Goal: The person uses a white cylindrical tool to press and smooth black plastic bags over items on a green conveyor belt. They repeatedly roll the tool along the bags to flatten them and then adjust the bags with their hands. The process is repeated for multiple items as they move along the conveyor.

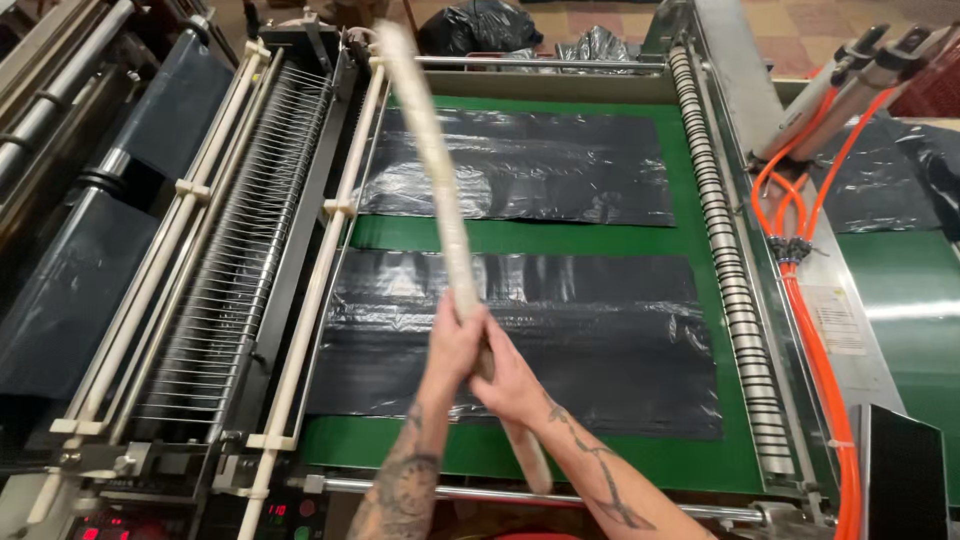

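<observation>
Long pale stick [440,190]: cream-coloured, wrapped in a clear film, slightly blurred; gripped near its lower end, running up and away from the hands toward the far edge of the machine, tilted a little to the left; short lower end poking out below the hands over the near green edge.

Left hand [452,345]: closed around the stick, upper of the two grips, forearm tattooed, rising from the bottom of the view.

Right hand [512,385]: closed around the stick just below and touching the left hand, forearm tattooed, coming in from the lower right.

Near stack of black plastic bags [600,340]: flat, glossy, directly under and beyond the hands, lying on the green belt.

Far stack of black plastic bags [540,165]: flat, further out past the near stack, parted from it by a strip of bare belt; crossed by the stick.

Green belt [560,236]: bed of the machine, bearing both stacks.

Row of thin wire fingers with cream bars [240,260]: left of the hands, running away from the viewer.

Ribbed roller [725,260]: right of the hands, along the belt's edge.

Orange hoses [815,310]: further right, bundled, running down to the near corner.

Red-lit control panel [280,512]: near left, below the left forearm's side.
</observation>
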